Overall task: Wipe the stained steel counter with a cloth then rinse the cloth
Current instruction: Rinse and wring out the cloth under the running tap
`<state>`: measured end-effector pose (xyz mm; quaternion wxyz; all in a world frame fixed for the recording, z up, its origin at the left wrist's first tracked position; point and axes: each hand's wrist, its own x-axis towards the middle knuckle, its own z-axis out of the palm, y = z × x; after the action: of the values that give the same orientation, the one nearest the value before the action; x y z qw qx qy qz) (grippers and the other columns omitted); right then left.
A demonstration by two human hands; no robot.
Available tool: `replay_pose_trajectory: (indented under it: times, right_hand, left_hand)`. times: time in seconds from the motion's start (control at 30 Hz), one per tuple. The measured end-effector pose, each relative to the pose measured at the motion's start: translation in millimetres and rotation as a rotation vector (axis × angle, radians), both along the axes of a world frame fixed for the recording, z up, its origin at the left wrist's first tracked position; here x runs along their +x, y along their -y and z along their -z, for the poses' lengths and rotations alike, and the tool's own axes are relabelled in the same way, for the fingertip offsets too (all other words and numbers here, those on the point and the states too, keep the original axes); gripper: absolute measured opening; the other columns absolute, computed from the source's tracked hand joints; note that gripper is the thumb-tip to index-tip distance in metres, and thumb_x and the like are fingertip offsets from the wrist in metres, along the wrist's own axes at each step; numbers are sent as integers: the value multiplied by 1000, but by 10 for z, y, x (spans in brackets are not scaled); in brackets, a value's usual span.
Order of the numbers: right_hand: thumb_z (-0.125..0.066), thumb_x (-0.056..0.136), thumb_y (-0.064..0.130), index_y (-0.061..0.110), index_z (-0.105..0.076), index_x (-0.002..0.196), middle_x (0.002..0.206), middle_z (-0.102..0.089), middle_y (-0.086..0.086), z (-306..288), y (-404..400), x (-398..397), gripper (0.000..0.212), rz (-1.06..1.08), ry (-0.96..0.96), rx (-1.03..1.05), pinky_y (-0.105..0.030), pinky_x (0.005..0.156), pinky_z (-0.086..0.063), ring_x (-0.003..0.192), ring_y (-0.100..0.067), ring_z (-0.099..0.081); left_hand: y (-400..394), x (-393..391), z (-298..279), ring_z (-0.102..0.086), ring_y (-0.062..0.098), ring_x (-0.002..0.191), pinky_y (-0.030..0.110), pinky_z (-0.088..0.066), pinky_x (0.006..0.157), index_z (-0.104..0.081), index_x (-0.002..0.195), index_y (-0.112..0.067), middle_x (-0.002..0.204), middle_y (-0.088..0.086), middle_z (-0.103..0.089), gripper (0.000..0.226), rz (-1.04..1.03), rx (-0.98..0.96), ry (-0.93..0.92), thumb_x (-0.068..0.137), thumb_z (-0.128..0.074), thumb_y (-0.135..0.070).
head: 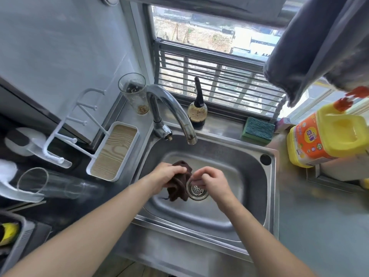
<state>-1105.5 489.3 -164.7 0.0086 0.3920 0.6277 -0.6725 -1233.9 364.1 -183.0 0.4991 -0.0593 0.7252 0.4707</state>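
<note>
A dark brown cloth (179, 187) hangs bunched over the steel sink basin (229, 156), just left of the drain strainer (197, 190). My left hand (166, 174) grips the cloth's upper part. My right hand (212, 181) is beside it over the drain, fingers curled and pinching near the cloth's edge; whether it holds the cloth I cannot tell. The curved faucet (175, 114) ends above the basin's far side; no water stream is visible. The steel counter (319, 226) lies to the right of the sink.
A white tray with a hook rack (113, 150) and a lying glass (50, 185) sit left of the sink. Behind it stand a tall glass (133, 94), a dark dispenser bottle (198, 108) and a green sponge (258, 129). A yellow detergent jug (327, 138) stands right; grey towel (311, 47) hangs above.
</note>
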Motion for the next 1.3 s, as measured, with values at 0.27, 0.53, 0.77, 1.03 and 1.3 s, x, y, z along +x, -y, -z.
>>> replay_pose_trajectory:
  times: [0.27,0.53,0.77,1.03,1.3]
  right_hand:
    - [-52,96,64,23,-74,118,118,-77,-7,215,-217,214,52,247,56,-615,-43,82,-59,104,-24,-75]
    - [-65,91,-2,8,-67,117,114,-73,-19,207,-339,320,28,117,-49,-154,-44,92,-53,102,-31,-69]
    - [-57,104,28,19,-75,107,92,-76,-10,85,-567,485,20,-119,-119,-86,-40,64,-58,78,-33,-70]
    - [-56,104,18,24,-78,93,94,-78,6,98,-1119,887,26,277,-142,-76,-20,78,-58,89,-10,-71]
    - [-49,106,7,8,-71,112,99,-76,0,-211,-1408,1178,23,14,-228,-100,-15,81,-53,92,-4,-70]
  left_hand:
    - [-24,23,-144,-72,20,76,33,-61,68,-74,110,-11,92,10,-75,27,-168,401,285,100,-57,-30]
    - [22,224,-61,-61,12,115,38,-46,103,-69,113,-20,121,-2,-69,29,393,10,49,89,-59,-31]
    - [-300,325,37,-64,17,93,35,-46,95,-73,104,-9,98,8,-72,16,131,279,-130,100,-61,-18]
    - [-727,489,-81,-62,0,101,23,-45,93,-69,117,-13,110,-5,-71,23,187,219,-284,102,-59,-27]
    - [-1481,981,-265,-59,22,75,31,-48,72,-67,94,-10,83,7,-62,49,249,2,-37,102,-46,-53]
